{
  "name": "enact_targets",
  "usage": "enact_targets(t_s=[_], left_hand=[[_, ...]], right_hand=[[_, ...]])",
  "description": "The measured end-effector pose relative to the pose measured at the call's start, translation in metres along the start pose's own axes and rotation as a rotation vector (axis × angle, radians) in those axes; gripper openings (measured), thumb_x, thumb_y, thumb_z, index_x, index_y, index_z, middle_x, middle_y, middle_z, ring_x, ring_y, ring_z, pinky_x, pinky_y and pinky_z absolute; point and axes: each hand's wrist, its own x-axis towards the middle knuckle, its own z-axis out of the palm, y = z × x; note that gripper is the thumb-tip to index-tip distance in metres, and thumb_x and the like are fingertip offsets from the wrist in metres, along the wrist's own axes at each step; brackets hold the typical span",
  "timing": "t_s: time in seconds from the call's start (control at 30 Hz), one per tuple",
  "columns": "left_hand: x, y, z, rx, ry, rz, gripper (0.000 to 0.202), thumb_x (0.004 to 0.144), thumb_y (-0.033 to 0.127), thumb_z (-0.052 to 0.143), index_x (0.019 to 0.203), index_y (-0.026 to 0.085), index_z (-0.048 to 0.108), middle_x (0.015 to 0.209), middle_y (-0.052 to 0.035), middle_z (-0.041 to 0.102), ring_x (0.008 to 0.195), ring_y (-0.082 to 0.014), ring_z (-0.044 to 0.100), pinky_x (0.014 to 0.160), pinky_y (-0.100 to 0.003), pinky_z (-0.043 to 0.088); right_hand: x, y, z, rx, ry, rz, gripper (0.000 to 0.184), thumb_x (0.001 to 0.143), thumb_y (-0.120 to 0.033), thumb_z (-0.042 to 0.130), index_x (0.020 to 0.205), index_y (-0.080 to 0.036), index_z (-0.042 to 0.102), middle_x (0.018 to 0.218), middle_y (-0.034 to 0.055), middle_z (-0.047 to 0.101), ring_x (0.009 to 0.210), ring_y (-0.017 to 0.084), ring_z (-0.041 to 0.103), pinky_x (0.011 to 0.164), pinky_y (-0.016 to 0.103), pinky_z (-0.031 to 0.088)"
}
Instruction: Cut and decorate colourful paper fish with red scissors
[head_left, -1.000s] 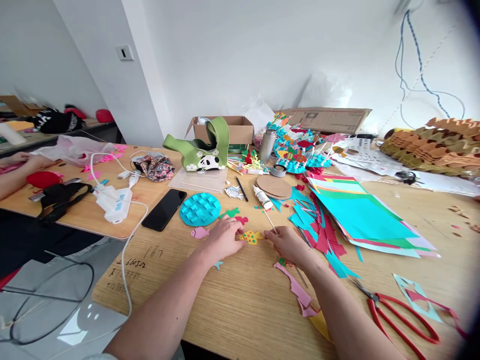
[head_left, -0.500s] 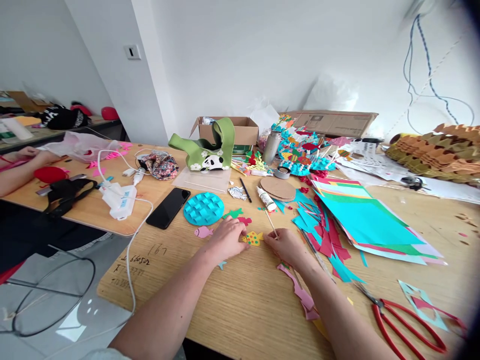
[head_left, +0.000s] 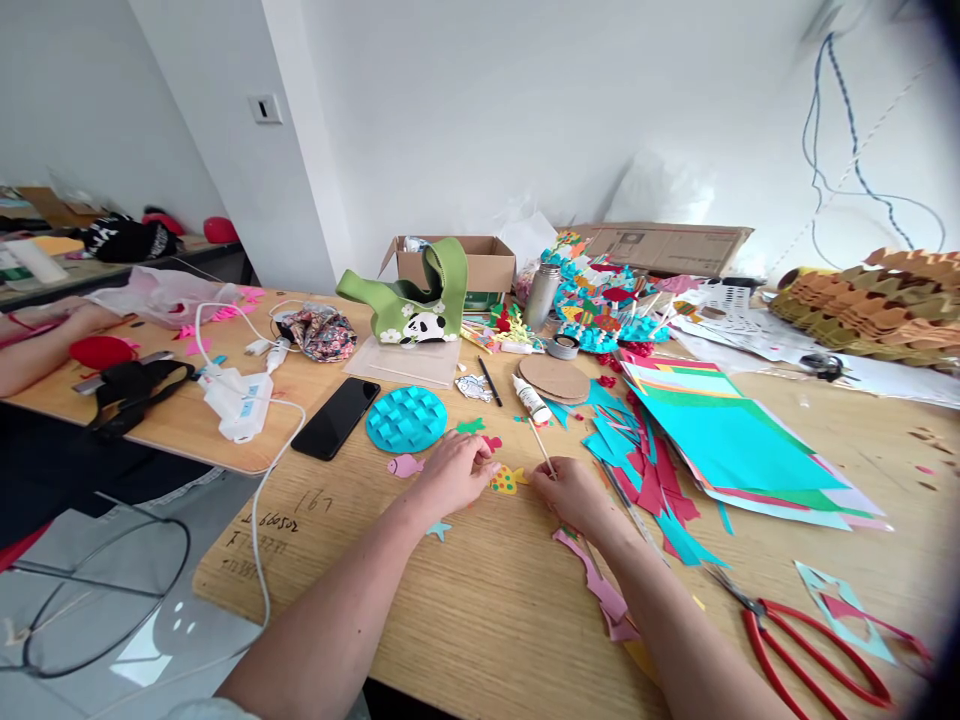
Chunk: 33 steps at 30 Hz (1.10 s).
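Thin wooden stick rises at a tilt from the right hand, whose fingers are closed around its lower end while the upper end leans toward 11 o'clock. The left hand is loosely curled with its fingertips pointing down; whether it pinches anything cannot be seen. Yellow paper fish, spotted with colour, lies flat on the worktop between the two hands, just beside those fingertips.

From the left hand, a red paper cutout sits at 1 o'clock and a green paper cutout at 12. A pink paper fish lies at 9 o'clock, a small blue paper star at 6, and a teal folded-paper disc at 10, with a black smartphone beyond it.

From the right hand, a white glue bottle lies at 11 o'clock and stacked cardboard discs at 12. A pink paper strip runs toward 5 o'clock, teal and red paper scraps spread at 3, and a pile of coloured paper sheets lies beyond them. Red-handled scissors rest at 4 o'clock. Another person's forearm lies at far left on a neighbouring worktop.
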Motion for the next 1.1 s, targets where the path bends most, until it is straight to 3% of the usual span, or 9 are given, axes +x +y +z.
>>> enact_targets(t_s=[0.2,0.33,0.47,0.57,0.77,1.1], left_hand=[[0.000,-0.001,0.000,0.071,-0.051,-0.046,0.009,0.075,0.025,0.067,0.079,0.018,0.062,0.085,-0.0038,0.064,0.091,-0.0215,0.055,0.084,-0.034,0.041],[-0.001,-0.001,-0.003,0.110,-0.116,-0.063,0.021,0.067,0.030,0.075,0.080,0.018,0.063,0.088,-0.0042,0.063,0.093,-0.0233,0.053,0.084,-0.034,0.041],[-0.001,-0.004,-0.002,0.127,-0.119,-0.017,0.023,0.065,0.030,0.076,0.080,0.018,0.064,0.088,-0.0046,0.063,0.093,-0.0236,0.054,0.085,-0.035,0.041],[-0.001,-0.006,-0.001,0.127,-0.116,-0.010,0.022,0.066,0.031,0.076,0.080,0.018,0.064,0.087,-0.0044,0.063,0.093,-0.0235,0.054,0.087,-0.035,0.040],[-0.001,-0.007,0.001,0.127,-0.111,-0.026,0.022,0.065,0.030,0.076,0.078,0.018,0.064,0.088,-0.0043,0.061,0.093,-0.0232,0.053,0.085,-0.034,0.040],[0.000,-0.006,0.001,0.126,-0.111,-0.051,0.023,0.064,0.033,0.077,0.076,0.018,0.064,0.087,-0.0045,0.061,0.093,-0.0236,0.053,0.083,-0.034,0.042]], right_hand=[[0.002,0.003,0.000,0.053,0.016,0.034,0.023,0.076,-0.021,0.049,0.054,-0.016,0.053,0.041,-0.0028,0.045,0.040,0.009,0.040,0.043,0.022,0.024],[-0.001,-0.002,-0.001,0.167,0.023,0.073,0.033,0.088,-0.032,0.035,0.071,-0.015,0.058,0.041,-0.0049,0.042,0.032,0.008,0.038,0.038,0.021,0.027],[-0.007,-0.005,-0.013,0.581,0.091,0.094,0.037,0.087,-0.049,0.034,0.079,-0.017,0.053,0.044,-0.0080,0.038,0.030,0.008,0.034,0.031,0.020,0.027],[-0.009,-0.005,-0.024,0.806,0.090,0.104,0.034,0.085,-0.048,0.039,0.076,-0.018,0.051,0.043,-0.0081,0.038,0.030,0.008,0.034,0.029,0.019,0.028],[-0.009,-0.006,-0.020,0.392,-0.099,0.222,0.028,0.089,-0.029,0.038,0.078,-0.014,0.059,0.034,-0.0084,0.037,0.022,0.008,0.030,0.024,0.019,0.024],[-0.002,-0.004,-0.003,0.347,-0.156,0.271,0.028,0.089,-0.025,0.037,0.084,-0.013,0.062,0.036,-0.0071,0.042,0.023,0.008,0.037,0.024,0.018,0.026]])
